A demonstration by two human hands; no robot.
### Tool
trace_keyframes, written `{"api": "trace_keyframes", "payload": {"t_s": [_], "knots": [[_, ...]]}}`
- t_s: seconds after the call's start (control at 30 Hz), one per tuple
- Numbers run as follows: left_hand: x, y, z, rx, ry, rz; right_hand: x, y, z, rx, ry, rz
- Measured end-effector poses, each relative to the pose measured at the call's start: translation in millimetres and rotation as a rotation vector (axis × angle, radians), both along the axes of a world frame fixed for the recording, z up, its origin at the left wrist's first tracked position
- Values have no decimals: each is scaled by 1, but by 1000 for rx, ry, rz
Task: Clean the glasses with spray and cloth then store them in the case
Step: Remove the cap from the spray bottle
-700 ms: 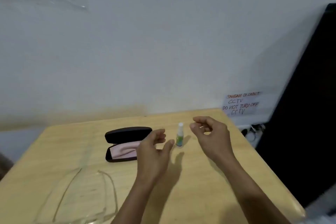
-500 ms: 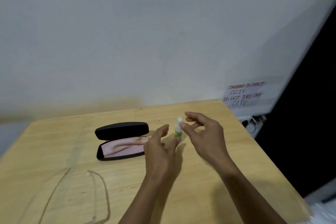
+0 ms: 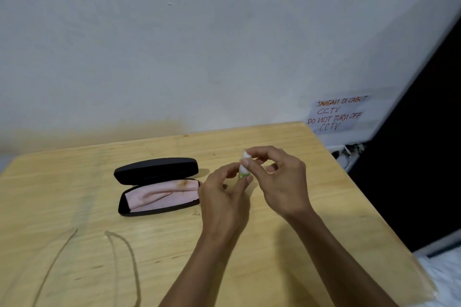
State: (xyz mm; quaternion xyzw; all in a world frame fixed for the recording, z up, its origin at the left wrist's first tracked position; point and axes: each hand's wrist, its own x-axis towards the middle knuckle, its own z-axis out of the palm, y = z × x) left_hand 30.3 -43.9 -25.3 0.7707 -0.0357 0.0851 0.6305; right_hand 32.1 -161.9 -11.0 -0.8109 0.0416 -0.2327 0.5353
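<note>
So I had the little spray bottle (image 3: 242,169) between both hands, out over the far middle of the wooden table (image 3: 287,244). My left hand (image 3: 224,197) gripped the lower green part of it with curled fingers, and my right hand (image 3: 282,182) pinched the white top between thumb and forefinger, the other fingers loosely bent. The bottle stood pretty much upright, and I couldn't tell if its base touched the table since my left hand hid it.

Just to the left of my hands sat the black glasses case (image 3: 157,184), lid swung open toward the far side, with the pink cloth (image 3: 162,193) lying crumpled inside the near half. The case was close to my left hand but not touching it.

The glasses (image 3: 109,264) were at the near left, clear frame so only the thin arms really showed against the wood, well apart from the case.

On the wall (image 3: 199,45) to the far right was a handwritten paper sign (image 3: 339,113) saying DO NOT TURN OFF CCTV
</note>
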Motion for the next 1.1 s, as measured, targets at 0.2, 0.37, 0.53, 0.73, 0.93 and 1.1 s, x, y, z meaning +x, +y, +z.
{"api": "trace_keyframes", "payload": {"t_s": [0.2,0.37,0.53,0.73,0.93,1.1], "knots": [[-19,11,5,-14,-47,-29,-26,5,10,74,-69,20],[-45,22,8,-61,-69,-41,-57,14,11,2,-163,21],[-69,34,2,71,-151,26,-78,21,16,-43,-237,20],[-83,42,-1,190,-277,86,-90,26,21,-24,-219,58],[-86,49,0,235,-314,72,-94,29,28,-17,-198,79],[-86,51,5,223,-353,71,-94,28,36,4,-207,118]]}}
